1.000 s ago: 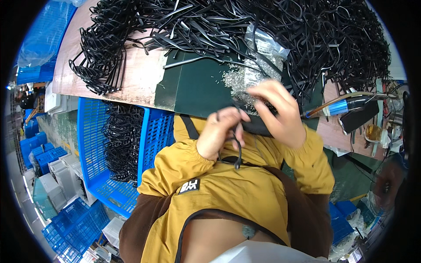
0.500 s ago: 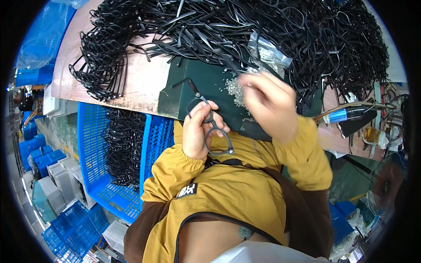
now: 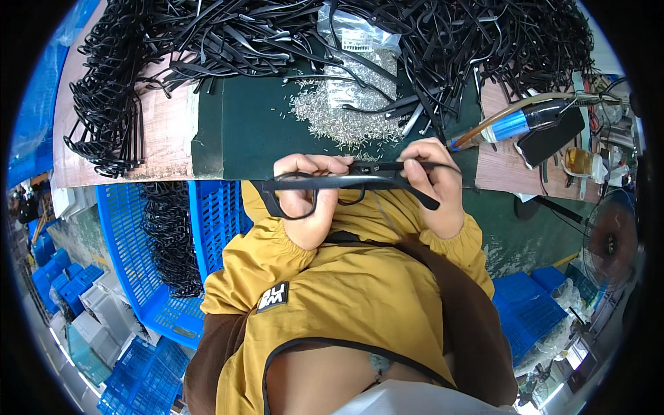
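Observation:
A black eyeglass frame (image 3: 274, 198) is held just in front of the table's near edge. My left hand (image 3: 308, 197) is closed round its front, with one lens ring showing against the palm. Its long temple arm (image 3: 346, 182) stretches rightward across the space between my hands. My right hand (image 3: 437, 190) pinches another black temple (image 3: 392, 167), whose hinge end meets the frame near my left fingertips. Whether a screw sits in that hinge is too small to tell. Beyond my hands, small silvery screws (image 3: 346, 131) lie heaped on a dark green mat (image 3: 252, 128).
Piles of black temples (image 3: 443, 48) cover the far table, with a clear plastic bag (image 3: 356, 41) among them. Stacked eyeglass frames (image 3: 111, 104) stand at left. A blue-banded tool (image 3: 515, 124) lies at right. Below left is a blue basket (image 3: 121, 228); at far right, a fan (image 3: 610, 242).
My right hand has come back from beside the screws and now grips a temple at the frame. The left hand has turned the frame, and the view has shifted.

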The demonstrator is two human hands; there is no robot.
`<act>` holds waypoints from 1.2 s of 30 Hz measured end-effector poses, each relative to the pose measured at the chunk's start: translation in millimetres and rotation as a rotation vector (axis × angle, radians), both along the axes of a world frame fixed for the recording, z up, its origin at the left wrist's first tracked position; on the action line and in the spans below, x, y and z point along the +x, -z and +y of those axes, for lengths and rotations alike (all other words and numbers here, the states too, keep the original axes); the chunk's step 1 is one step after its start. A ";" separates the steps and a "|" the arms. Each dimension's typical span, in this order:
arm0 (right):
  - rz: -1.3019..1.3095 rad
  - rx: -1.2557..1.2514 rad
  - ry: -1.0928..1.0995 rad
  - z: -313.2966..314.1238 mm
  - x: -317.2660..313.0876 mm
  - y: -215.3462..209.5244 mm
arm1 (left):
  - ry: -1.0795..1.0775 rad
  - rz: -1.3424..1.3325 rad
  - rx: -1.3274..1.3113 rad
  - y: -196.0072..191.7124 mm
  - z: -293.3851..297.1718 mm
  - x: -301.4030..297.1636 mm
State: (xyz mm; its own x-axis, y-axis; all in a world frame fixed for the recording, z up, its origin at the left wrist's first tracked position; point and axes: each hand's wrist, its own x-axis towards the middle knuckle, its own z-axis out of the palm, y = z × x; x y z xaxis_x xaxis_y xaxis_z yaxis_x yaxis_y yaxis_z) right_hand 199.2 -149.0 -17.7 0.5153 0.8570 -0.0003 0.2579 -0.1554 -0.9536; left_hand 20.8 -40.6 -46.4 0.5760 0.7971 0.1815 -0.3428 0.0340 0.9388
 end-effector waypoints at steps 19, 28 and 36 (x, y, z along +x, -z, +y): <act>0.184 0.033 0.141 14.7 -15.6 4.9 | -0.033 0.052 0.285 13.5 -12.6 -5.9; 0.263 0.093 0.145 9.2 -17.1 7.0 | 0.034 0.100 0.295 10.1 -15.0 -7.1; 0.123 0.176 0.011 0.9 -11.1 10.6 | -0.028 0.172 0.270 1.0 -18.7 -1.9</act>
State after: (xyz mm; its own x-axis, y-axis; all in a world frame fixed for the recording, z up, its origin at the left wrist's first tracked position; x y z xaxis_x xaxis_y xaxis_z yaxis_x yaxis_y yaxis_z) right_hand 188.0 -148.1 -28.2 0.5298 0.8439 0.0849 0.1367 0.0139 -0.9905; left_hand 18.9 -59.4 -47.4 0.5950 0.7495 0.2902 -0.1753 -0.2313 0.9570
